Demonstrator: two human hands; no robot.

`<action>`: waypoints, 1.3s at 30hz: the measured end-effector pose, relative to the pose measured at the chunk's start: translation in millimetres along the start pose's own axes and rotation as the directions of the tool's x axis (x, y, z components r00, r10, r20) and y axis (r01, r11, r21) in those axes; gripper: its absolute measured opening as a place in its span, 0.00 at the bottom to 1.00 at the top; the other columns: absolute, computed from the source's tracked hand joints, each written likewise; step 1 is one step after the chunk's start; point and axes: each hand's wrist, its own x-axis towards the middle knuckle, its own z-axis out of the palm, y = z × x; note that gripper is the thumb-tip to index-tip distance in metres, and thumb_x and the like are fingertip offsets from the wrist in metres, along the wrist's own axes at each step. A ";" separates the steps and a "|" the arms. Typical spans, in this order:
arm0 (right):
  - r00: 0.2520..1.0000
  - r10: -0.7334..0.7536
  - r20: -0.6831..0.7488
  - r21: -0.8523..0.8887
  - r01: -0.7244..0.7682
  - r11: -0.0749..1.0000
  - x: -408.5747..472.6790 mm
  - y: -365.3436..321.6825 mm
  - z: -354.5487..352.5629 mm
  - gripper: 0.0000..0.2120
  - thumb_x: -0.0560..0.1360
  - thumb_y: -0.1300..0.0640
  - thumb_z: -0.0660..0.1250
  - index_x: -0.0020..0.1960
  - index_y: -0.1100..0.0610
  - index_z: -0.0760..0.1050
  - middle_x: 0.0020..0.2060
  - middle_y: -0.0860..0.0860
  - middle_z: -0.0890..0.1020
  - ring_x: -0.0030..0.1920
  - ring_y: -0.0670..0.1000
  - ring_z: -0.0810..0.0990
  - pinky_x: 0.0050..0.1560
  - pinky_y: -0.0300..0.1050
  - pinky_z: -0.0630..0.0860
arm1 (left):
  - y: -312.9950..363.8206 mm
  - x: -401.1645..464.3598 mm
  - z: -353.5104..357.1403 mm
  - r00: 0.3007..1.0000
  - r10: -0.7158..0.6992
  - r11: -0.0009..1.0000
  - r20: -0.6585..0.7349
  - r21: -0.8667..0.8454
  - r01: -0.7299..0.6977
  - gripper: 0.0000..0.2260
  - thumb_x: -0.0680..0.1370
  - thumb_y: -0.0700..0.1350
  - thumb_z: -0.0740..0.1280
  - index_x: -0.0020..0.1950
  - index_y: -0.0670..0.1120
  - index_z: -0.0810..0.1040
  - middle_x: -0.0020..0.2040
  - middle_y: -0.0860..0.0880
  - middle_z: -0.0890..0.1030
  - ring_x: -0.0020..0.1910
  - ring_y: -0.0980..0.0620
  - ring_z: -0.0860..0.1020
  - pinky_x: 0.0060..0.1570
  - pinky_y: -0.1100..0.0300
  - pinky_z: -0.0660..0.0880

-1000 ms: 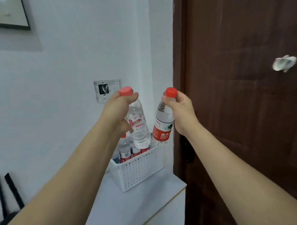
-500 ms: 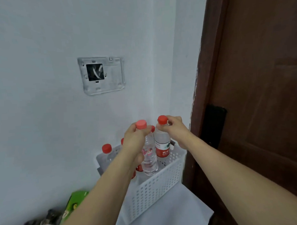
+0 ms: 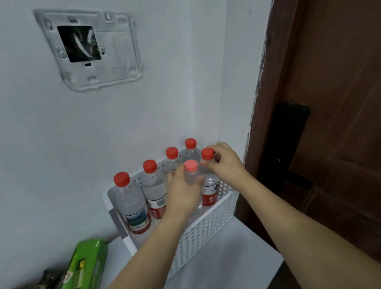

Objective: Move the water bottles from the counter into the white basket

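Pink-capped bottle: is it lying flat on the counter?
No. The pink-capped bottle stands upright inside the white basket, with the left hand wrapped around it.

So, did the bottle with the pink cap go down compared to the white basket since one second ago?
Yes. The pink-capped bottle has moved down: its base was above the white basket rim, and now its lower body sits inside.

Six bottles (image 3: 133,203), five red caps (image 3: 121,179), one pink cap (image 3: 191,166), one basket (image 3: 202,231), two hands (image 3: 184,193), one green box (image 3: 86,271)
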 end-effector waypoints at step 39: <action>0.998 0.048 -0.032 -0.246 -0.054 0.968 -116.8 -50.4 -125.2 0.30 0.77 0.52 0.68 0.75 0.55 0.62 0.72 0.50 0.68 0.70 0.49 0.67 0.65 0.38 0.62 | 73.7 -52.6 -3.8 0.975 0.213 0.847 -0.064 0.510 -0.151 0.27 0.80 0.46 0.64 0.76 0.44 0.58 0.69 0.39 0.69 0.63 0.38 0.73 0.57 0.44 0.74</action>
